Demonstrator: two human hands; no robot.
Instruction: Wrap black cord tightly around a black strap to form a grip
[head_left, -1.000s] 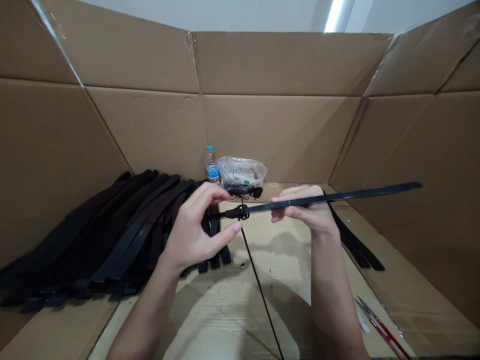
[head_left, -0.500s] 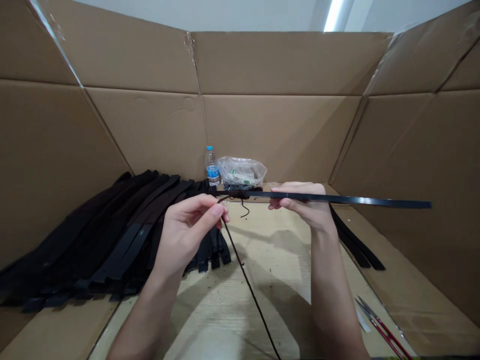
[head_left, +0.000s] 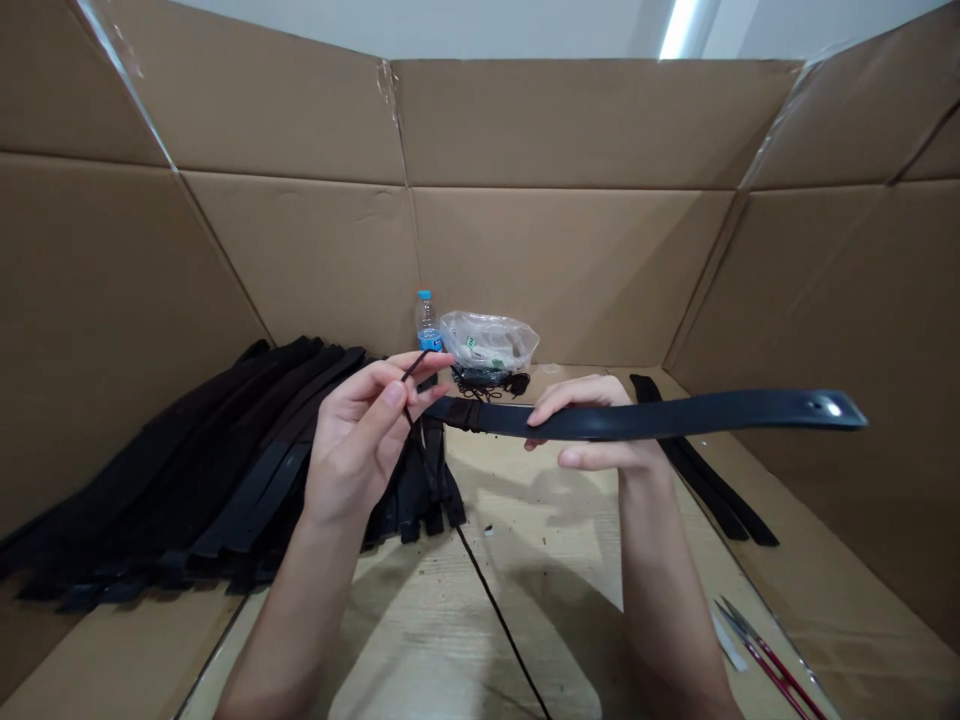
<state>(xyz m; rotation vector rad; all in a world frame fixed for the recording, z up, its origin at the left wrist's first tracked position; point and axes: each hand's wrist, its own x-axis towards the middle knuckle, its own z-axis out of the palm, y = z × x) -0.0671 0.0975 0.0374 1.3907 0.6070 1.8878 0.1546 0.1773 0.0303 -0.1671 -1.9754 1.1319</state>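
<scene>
My right hand (head_left: 592, 425) grips a long, black, slightly curved strip (head_left: 697, 412), with a hole near its right end. Dark cord is wound around the strip's left part as a wrap (head_left: 466, 413). Between thumb and fingers of my left hand (head_left: 367, 410) is pinched a thin dark cord (head_left: 495, 605), which runs down across the table to the bottom edge. The left end of the strip lies behind or beside my left fingers, partly hidden.
Many similar black strips (head_left: 180, 480) are piled at left, and a few (head_left: 712, 485) lie at right. Red-handled scissors (head_left: 772, 660) rest front right. A water bottle (head_left: 427, 322) and clear plastic bag (head_left: 491, 342) stand against the cardboard wall (head_left: 555, 270).
The strip has turned from edge-on to show its broad face, and dipped slightly. My left hand has shifted a little left and up with the cord.
</scene>
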